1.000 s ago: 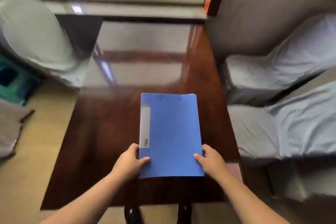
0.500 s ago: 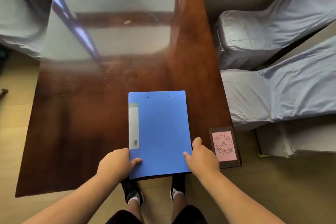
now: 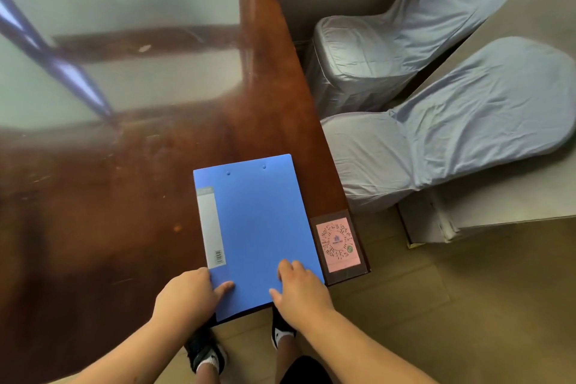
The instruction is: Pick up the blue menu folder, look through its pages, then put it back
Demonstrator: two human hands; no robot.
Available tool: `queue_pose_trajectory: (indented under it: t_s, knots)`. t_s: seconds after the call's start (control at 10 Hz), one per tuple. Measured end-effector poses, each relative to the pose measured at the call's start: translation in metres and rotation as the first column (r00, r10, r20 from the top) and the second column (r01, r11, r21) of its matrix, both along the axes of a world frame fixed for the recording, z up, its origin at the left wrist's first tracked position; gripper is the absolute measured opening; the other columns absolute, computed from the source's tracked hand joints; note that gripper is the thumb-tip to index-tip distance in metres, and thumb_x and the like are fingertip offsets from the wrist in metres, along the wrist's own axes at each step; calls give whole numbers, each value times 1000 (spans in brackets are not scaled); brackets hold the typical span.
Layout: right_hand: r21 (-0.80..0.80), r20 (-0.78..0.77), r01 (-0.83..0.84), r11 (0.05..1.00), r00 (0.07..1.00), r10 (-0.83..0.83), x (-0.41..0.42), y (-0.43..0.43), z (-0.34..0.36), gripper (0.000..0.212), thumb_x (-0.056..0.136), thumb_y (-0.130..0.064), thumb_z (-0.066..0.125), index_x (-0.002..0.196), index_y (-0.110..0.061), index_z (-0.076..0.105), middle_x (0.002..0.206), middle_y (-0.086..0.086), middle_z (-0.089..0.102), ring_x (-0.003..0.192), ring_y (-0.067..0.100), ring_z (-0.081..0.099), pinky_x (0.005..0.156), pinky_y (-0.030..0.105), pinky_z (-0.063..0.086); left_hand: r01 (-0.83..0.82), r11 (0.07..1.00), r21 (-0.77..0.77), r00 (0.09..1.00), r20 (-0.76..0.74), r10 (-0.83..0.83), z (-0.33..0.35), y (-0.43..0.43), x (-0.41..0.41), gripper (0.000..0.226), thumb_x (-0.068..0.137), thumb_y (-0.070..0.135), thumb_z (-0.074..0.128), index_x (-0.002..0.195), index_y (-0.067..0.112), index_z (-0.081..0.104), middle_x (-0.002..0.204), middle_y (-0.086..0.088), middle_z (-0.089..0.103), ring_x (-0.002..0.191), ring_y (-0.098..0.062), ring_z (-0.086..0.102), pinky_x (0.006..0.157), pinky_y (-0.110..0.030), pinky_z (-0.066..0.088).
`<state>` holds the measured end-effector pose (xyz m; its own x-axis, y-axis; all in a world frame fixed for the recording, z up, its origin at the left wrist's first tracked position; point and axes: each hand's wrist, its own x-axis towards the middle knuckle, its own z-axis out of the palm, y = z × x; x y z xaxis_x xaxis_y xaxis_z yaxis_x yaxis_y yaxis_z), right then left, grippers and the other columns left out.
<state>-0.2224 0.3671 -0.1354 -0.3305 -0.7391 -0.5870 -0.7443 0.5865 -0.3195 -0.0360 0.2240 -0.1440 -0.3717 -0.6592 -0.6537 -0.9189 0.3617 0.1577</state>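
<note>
Left hand pinching the near-left corner of the closed blue menu folder, thumb on top; right hand spread flat on the cover, gripping nothing. Best to curl right fingertips under the overhanging near edge beside the QR card, then lift level. Compared with half a second ago: right hand now atop rather than pinching the edge, folder nearer the card.

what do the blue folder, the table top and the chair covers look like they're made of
The blue folder looks like matte plastic: flat uniform colour, two small rivets near its far edge, a pale label strip. The table seems dark reddish wood with a glossy lacquer or glass top, since it mirrors the window. The chair covers look like thin pale grey fabric with a slight sheen, wrinkled and stretched.
</note>
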Motion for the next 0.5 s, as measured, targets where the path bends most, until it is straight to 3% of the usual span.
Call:
queue_pose_trajectory:
  t_s: [0.3, 0.4, 0.5]
  knots:
    - [-13, 9, 44, 999, 999, -44, -1, 7, 0, 37, 99, -48, 61, 122, -22, 48, 119, 4, 60, 99, 24, 64, 73, 32, 52, 23, 1000, 15, 1000, 1, -23, 4, 3, -5, 53, 87, 83, 46, 80, 31, 51, 78, 12, 62, 69, -10, 60, 52, -29, 41]
    - [20, 3, 22, 1000, 1000, -22, -2, 4, 2, 37, 99, -48, 61, 121, -22, 49, 118, 4, 61, 98, 23, 64, 70, 30, 51, 44, 998, 37, 998, 44, -45, 9, 0, -4, 53, 86, 83, 46, 82, 30, 53, 79, 11, 63, 72, -13, 61, 57, -31, 45]
    - [64, -1, -40, 997, 999, 41, -8, -10, 14, 37, 100, -48, 57, 122, -19, 52, 120, 7, 64, 102, 28, 64, 76, 38, 54, 58, 998, -32, 998, -12, -58, 22, -7, -6, 54, 84, 82, 48, 80, 29, 54, 80, 9, 62, 77, -15, 63, 60, -32, 47]
